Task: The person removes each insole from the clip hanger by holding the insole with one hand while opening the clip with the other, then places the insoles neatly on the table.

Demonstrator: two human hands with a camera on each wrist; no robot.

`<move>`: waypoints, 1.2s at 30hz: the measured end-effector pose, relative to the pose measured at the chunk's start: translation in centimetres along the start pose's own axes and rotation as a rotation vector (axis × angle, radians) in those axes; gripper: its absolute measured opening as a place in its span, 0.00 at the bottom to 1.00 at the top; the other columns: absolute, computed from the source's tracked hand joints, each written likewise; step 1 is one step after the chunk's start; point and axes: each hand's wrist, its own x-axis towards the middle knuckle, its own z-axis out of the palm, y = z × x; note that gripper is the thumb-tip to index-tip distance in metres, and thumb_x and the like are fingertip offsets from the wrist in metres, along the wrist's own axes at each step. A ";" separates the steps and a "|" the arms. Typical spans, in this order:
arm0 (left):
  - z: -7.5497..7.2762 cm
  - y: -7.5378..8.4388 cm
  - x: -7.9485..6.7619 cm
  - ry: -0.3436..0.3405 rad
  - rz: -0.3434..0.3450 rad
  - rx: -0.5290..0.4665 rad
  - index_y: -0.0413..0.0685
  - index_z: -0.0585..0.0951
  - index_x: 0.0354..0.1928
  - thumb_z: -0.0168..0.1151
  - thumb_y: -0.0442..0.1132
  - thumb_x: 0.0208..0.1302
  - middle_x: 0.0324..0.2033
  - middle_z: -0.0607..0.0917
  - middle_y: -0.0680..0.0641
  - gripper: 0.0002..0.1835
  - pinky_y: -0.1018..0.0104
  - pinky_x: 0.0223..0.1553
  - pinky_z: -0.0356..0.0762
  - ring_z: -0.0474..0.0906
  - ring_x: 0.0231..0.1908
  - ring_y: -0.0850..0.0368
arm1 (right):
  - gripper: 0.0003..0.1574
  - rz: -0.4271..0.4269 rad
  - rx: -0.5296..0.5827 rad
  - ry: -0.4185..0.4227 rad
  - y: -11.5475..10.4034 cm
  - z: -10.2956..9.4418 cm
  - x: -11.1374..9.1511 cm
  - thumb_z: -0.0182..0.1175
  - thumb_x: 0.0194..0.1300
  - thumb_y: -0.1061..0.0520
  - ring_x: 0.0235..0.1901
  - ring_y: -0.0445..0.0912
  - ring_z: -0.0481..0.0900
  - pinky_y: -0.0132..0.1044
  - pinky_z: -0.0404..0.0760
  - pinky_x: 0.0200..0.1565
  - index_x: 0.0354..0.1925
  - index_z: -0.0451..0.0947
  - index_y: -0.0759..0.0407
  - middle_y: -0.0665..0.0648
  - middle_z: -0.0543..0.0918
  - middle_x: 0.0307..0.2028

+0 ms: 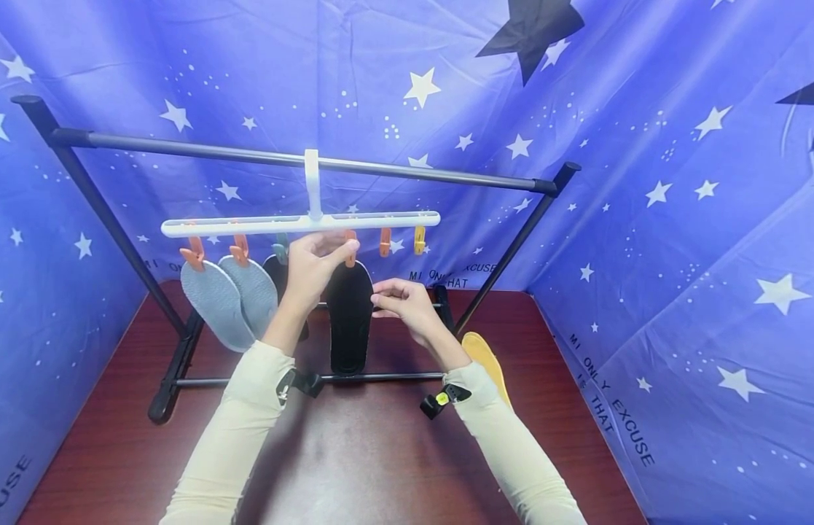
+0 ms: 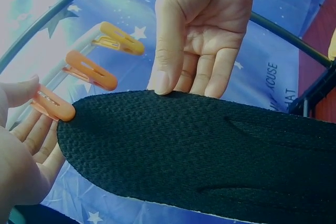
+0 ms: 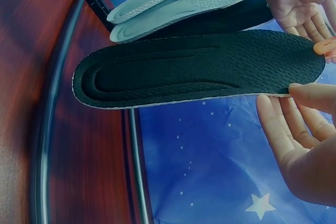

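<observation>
A black insole (image 1: 350, 321) hangs toe-up below a white hanger (image 1: 249, 224). Its top end sits in the mouth of an orange clip (image 2: 55, 104), which my left hand (image 1: 310, 266) pinches between thumb and fingers. My right hand (image 1: 412, 308) holds the insole's right edge near the top, thumb on the face and fingers behind, as the right wrist view shows. Left of my left hand hang two grey insoles (image 1: 213, 300) on orange clips, and a second black insole (image 3: 231, 18) under a green clip (image 1: 280, 249), partly hidden by the hand.
Right of the held clip are another orange clip (image 1: 385, 243) and a yellow clip (image 1: 420, 239). The hanger hooks over the bar of a dark metal rack (image 1: 407, 172) on a reddish wood table (image 1: 354, 452). A yellow insole (image 1: 484, 357) lies beside my right forearm.
</observation>
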 end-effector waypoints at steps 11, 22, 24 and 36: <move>0.3 -0.3 0.0 0.044 -0.003 0.024 0.29 0.86 0.46 0.72 0.33 0.61 0.23 0.86 0.64 0.14 0.75 0.38 0.80 0.84 0.27 0.66 | 0.13 -0.007 0.005 0.002 0.1 -0.1 -0.1 0.60 0.66 0.74 0.32 0.41 0.86 0.55 0.88 0.48 0.49 0.77 0.80 0.50 0.86 0.31; 0.7 -0.6 0.1 0.096 0.016 0.020 0.29 0.86 0.43 0.73 0.32 0.60 0.21 0.85 0.64 0.13 0.75 0.33 0.78 0.82 0.24 0.66 | 0.15 -0.008 0.014 -0.003 0.0 0.0 -0.2 0.59 0.66 0.74 0.31 0.40 0.86 0.40 0.90 0.41 0.51 0.75 0.83 0.50 0.86 0.31; 0.8 -0.6 0.1 0.099 0.012 0.019 0.29 0.86 0.43 0.73 0.32 0.60 0.22 0.85 0.64 0.13 0.75 0.33 0.78 0.82 0.24 0.66 | 0.15 -0.008 0.015 -0.002 0.0 0.0 -0.2 0.59 0.66 0.74 0.32 0.40 0.86 0.40 0.90 0.41 0.50 0.75 0.83 0.50 0.86 0.31; 0.8 -0.8 0.3 0.119 0.028 0.005 0.29 0.87 0.42 0.73 0.32 0.60 0.22 0.85 0.64 0.12 0.75 0.32 0.78 0.83 0.23 0.66 | 0.14 -0.012 0.000 0.001 0.0 -0.2 0.0 0.60 0.66 0.74 0.33 0.41 0.87 0.57 0.87 0.49 0.50 0.77 0.81 0.49 0.87 0.31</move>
